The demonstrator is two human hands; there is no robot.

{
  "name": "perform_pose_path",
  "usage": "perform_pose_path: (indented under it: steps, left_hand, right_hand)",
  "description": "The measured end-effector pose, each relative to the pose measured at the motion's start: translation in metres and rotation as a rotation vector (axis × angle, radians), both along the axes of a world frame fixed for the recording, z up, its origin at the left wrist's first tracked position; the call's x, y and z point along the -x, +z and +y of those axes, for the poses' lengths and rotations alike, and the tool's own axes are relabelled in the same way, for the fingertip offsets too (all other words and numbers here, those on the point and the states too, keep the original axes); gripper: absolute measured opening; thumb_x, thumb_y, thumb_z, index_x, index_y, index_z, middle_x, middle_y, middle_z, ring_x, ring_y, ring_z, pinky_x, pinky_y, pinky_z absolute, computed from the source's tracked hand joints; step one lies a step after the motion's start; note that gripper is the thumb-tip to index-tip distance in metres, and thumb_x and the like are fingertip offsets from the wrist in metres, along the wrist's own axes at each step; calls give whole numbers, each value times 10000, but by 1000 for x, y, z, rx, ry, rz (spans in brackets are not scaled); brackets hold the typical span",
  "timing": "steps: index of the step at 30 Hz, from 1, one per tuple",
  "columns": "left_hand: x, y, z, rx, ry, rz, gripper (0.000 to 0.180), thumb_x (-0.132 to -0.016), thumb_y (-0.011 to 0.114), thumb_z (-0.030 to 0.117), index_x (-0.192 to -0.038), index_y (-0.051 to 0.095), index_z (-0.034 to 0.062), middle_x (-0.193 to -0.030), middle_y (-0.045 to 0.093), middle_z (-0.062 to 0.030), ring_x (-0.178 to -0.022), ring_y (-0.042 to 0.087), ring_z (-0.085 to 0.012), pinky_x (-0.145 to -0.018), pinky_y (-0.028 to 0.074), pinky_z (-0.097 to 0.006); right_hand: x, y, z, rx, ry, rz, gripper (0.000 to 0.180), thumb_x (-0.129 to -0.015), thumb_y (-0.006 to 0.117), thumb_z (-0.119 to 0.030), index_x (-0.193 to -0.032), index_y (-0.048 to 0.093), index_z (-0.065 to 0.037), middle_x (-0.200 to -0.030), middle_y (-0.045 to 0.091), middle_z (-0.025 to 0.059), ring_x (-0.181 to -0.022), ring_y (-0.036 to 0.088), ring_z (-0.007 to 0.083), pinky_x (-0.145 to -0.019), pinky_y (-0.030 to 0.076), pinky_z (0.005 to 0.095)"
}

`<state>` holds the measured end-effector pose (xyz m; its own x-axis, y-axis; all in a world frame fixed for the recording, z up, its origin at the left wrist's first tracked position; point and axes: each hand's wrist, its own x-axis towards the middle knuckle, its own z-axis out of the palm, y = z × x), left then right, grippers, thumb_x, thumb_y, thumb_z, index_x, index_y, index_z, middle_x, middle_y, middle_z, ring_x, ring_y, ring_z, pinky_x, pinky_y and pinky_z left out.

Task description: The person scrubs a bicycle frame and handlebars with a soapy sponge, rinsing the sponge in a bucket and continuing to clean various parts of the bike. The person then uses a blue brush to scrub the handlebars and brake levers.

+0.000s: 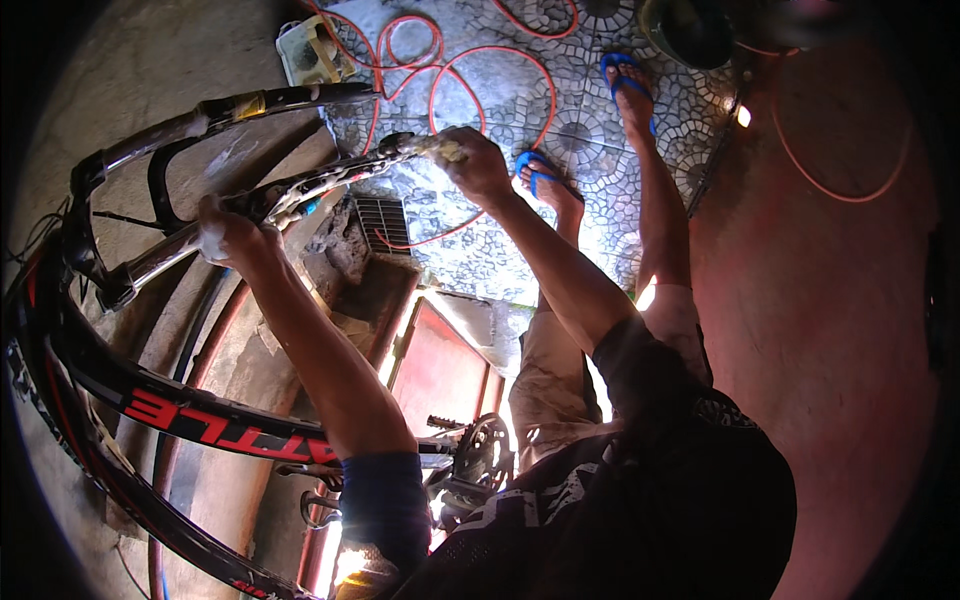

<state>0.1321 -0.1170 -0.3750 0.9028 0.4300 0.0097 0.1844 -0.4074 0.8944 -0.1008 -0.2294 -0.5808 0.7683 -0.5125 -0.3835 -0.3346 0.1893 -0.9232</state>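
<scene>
fork (pixel 160 258), slick and tubular, fills curled left fingers (pixel 210 222); right fingers (pixel 468 147) bunch by its foamy end, hold unclear

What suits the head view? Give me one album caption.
Left hand around a foam-flecked bike fork, right hand at its tip, orange hose beyond.

Black-and-red bicycle frame (pixel 215 424), orange hose (pixel 553 97)

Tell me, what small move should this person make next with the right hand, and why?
Probably slide the right hand a little way along the fork leg toward the left hand. Pale foam lies in uneven patches on the leg between them, and the left hand's grip seems able to steady it. Whether the right hand holds something is unclear.
</scene>
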Motion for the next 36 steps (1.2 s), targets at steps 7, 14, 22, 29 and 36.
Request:
perform_pose_path:
  steps: [7, 14, 22, 29, 36]
  left_hand:
    - [7, 0, -6, 22, 84, 59, 375, -820, 658, 200, -1083, 543, -41, -986, 616, -131, -816, 642, -267, -720, 570, -422]
    - [9, 7, 0, 46, 53, 61, 360, -801, 647, 160, -1013, 543, -112, -955, 554, -138, -712, 581, -248, -564, 600, -422]
    - [7, -3, 14, 6, 98, 15, 314, -795, 665, 179, -976, 516, -32, -907, 553, -107, -707, 584, -243, -577, 584, -405]
    - [6, 1, 25, 84, 50, 61, 285, -794, 672, 180, -956, 504, 17, -842, 534, -75, -672, 564, -217, -591, 567, -380]
    - [20, 6, -19, 40, 102, 49, 288, -794, 673, 175, -941, 514, -15, -857, 551, -89, -673, 558, -211, -600, 521, -367]
  right_hand:
    - [-16, -2, 5, 115, 29, -194, 338, -742, 724, -17, -1063, 689, -120, -987, 705, 94, -936, 684, 308, -823, 565, 391]
    - [-12, -18, 30, 161, 122, -76, 365, -707, 732, -33, -1053, 679, -133, -1005, 676, 101, -954, 665, 325, -820, 560, 412]
    - [-30, 6, 26, -75, 159, 139, 159, -859, 695, -165, -1009, 738, -136, -923, 721, 161, -858, 694, 353, -781, 551, 440]
    - [-21, -11, 32, -357, 74, 168, 230, -869, 704, -201, -1063, 743, -83, -949, 748, 161, -875, 725, 298, -779, 554, 394]
    - [-60, -80, 43, -50, 299, 50, 204, -855, 619, -133, -1006, 739, -68, -953, 725, 169, -899, 710, 358, -804, 585, 441]
